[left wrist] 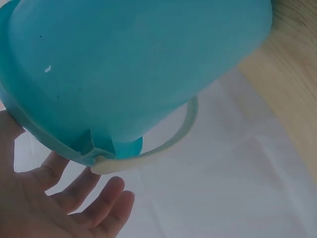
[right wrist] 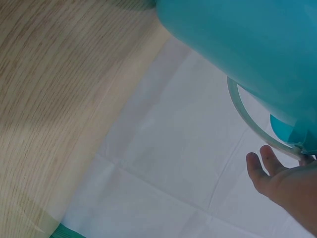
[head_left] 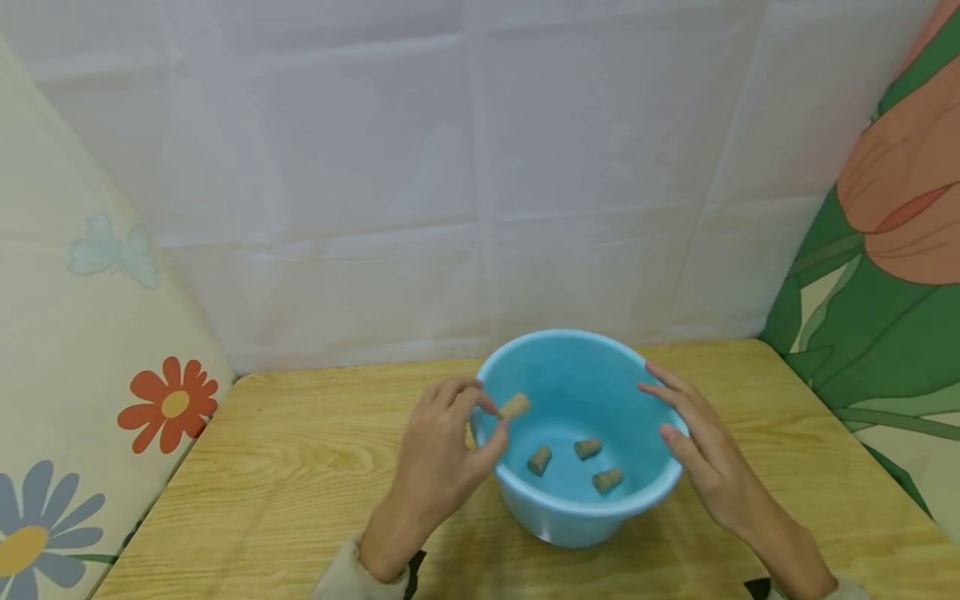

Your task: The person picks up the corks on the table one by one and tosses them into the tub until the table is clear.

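On the wooden table stands a light blue plastic bucket (head_left: pixel 558 507). Thumb and forefinger of my left hand (head_left: pixel 442 446) pinch a tan cork (head_left: pixel 514 406) just inside the left rim. The other left fingers spread outside the wall in the left wrist view, close to the pale handle (left wrist: pixel 148 158). Inside, on the bottom, lie a cork (head_left: pixel 538 460) at left, a second cork (head_left: pixel 588 449) farther back and a third cork (head_left: pixel 607 480) nearer the front. At the right rim, my right hand (head_left: pixel 708 458) has its fingers extended, fingertips reaching over the edge.
The wooden table (head_left: pixel 322 467) surrounds the bucket. A creased white sheet (head_left: pixel 337 167) hangs behind it. Flower-printed panels flank the table: a cream panel (head_left: pixel 75 333) at left and a tulip panel (head_left: pixel 900 333) at right.
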Tool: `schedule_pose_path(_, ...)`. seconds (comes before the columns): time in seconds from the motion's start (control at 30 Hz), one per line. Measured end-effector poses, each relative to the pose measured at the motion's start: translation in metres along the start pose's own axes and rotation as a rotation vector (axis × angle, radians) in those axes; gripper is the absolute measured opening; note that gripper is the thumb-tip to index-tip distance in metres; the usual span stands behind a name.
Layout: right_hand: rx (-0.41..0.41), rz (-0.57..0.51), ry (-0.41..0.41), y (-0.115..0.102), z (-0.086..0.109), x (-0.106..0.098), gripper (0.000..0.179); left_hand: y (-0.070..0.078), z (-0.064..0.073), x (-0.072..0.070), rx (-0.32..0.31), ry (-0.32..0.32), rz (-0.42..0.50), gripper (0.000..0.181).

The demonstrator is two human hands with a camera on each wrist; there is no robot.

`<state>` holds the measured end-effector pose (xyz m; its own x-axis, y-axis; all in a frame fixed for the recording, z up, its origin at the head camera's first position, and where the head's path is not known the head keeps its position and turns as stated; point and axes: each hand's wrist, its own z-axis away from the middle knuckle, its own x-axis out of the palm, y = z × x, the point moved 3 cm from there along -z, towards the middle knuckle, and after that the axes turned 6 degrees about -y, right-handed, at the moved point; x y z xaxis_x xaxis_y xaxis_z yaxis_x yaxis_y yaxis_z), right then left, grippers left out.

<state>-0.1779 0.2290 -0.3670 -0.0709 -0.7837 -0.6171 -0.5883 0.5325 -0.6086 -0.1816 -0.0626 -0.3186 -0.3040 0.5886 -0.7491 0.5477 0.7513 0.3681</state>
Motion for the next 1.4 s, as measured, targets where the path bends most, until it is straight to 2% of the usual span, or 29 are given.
schedule_pose_path(0.37, 0.008, 0.012, 0.0, -0.0003, -0.0006, -0.0016, 0.048, 0.0029, -0.0023, 0.0029, -0.047, -0.117, 0.021, 0.01)
schedule_pose_path(0.63, 0.016, 0.007, 0.001, -0.0008, -0.0007, -0.002, 0.048, 0.0038, -0.0002, 0.0053, -0.049, -0.095, 0.061, 0.01)
schedule_pose_path(0.83, 0.01, 0.008, 0.001, -0.0003, -0.0014, -0.002, 0.047, 0.0035, 0.0007, 0.0066, -0.045, -0.102, 0.099, 0.014)
schedule_pose_path(1.4, -0.005, 0.008, 0.005, 0.0024, -0.0019, -0.0023, 0.048, 0.0002, 0.0012, 0.0096, -0.056, -0.107, 0.123, 0.014)
